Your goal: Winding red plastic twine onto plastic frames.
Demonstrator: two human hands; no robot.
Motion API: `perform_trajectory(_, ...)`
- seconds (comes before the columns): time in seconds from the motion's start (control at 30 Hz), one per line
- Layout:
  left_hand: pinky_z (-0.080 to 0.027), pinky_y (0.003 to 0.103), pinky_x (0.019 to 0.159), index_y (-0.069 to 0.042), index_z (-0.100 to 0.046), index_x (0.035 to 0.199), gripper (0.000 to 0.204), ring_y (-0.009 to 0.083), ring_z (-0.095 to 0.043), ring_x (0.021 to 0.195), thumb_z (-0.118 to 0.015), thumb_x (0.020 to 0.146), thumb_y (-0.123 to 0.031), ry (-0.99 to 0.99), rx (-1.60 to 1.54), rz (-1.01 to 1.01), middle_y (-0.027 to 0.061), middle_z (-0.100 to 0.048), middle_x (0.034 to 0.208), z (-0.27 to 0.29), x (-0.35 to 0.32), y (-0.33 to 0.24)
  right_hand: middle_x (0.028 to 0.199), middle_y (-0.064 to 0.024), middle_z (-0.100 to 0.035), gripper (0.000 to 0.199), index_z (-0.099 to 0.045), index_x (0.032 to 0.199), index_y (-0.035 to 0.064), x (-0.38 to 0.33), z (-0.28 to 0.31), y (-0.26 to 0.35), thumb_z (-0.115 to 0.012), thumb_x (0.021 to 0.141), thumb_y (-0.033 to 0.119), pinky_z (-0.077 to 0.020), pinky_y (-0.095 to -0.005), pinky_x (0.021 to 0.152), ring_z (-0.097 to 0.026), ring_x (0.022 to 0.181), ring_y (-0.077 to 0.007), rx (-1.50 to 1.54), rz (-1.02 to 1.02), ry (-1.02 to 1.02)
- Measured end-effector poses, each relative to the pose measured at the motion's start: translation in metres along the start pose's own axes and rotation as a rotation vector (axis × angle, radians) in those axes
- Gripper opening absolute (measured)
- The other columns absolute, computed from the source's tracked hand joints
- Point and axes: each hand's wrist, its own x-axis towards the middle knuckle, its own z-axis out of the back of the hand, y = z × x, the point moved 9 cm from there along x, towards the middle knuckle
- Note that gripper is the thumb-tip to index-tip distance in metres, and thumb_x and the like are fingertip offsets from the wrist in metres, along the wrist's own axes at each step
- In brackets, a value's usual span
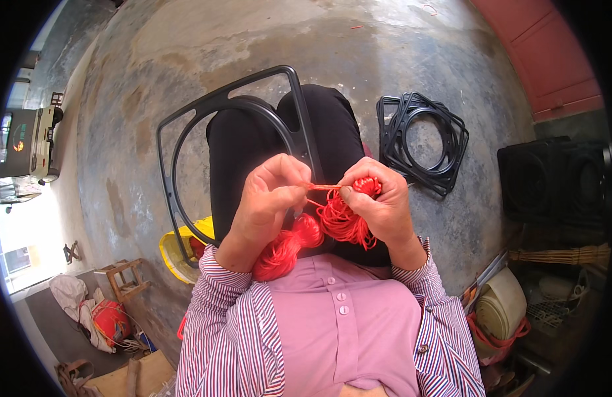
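Observation:
Between my hands a short length of red cord is stretched over my lap. My left hand pinches one end of it with thumb and fingertips. My right hand grips the cord with its thumb and also holds a looped bundle of red cord, whose loops hang below the fingers. A second red bundle, tied in at one end, lies in my lap under my left wrist. Across my left thigh leans a black frame with a large round opening; neither hand touches it.
Several similar black frames are stacked on the concrete floor to the right. A yellow container stands by my left side. Dark frames lean at the far right, near a red door. A wooden stool is at lower left.

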Motion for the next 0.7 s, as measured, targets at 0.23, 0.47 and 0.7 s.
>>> perform_trajectory(0.23,-0.044,0.025,0.057,-0.005,-0.055,0.087,0.018,0.0107,-0.049,0.063,-0.07,0.08,-0.01,0.014,0.04,-0.014,0.0074,-0.054,0.086,-0.003,0.0,-0.001,0.079,-0.0044,-0.063,0.004,-0.066,0.081,-0.0004,-0.005,-0.005,-0.017,-0.068,0.078,0.0,-0.0459,-0.0238,0.063,-0.059,0.07,-0.0094,0.073,-0.189,0.049)
perform_trajectory(0.47,-0.044,0.025,0.057,-0.003,-0.054,0.091,0.017,0.0085,-0.046,0.06,-0.068,0.082,-0.009,-0.013,-0.074,-0.044,0.0085,-0.055,0.087,0.0,0.0,-0.005,0.078,-0.0044,-0.061,0.004,-0.065,0.081,-0.0003,-0.004,-0.008,-0.011,-0.067,0.077,0.001,-0.0452,-0.024,0.064,-0.057,0.07,-0.0094,0.04,-0.116,0.111)
perform_trajectory(0.7,-0.044,0.024,0.059,-0.001,-0.053,0.103,0.023,0.0077,-0.046,0.061,-0.063,0.085,-0.01,-0.037,-0.046,-0.022,0.0107,-0.058,0.094,-0.003,0.0,-0.002,0.081,-0.0038,-0.061,0.003,-0.065,0.083,-0.0007,-0.006,-0.009,-0.014,-0.065,0.079,-0.001,-0.0453,-0.0225,0.064,-0.057,0.071,-0.0077,0.111,-0.166,0.081)
